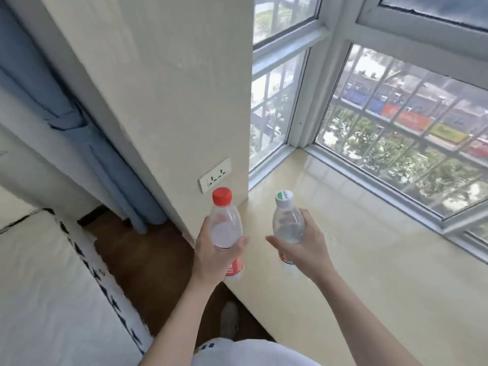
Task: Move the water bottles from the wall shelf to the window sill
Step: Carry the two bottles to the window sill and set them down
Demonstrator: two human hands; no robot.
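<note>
We've got a red-capped bottle gripped in our left hand and a white-capped bottle in our right hand, both upright, held over the near edge of the window sill, wall socket just behind.

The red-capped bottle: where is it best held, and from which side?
Around the middle of the red-capped bottle, above its label, from its left side, as the left hand does now. The body is round and nearly upright, so wrapping it should hold.
</note>
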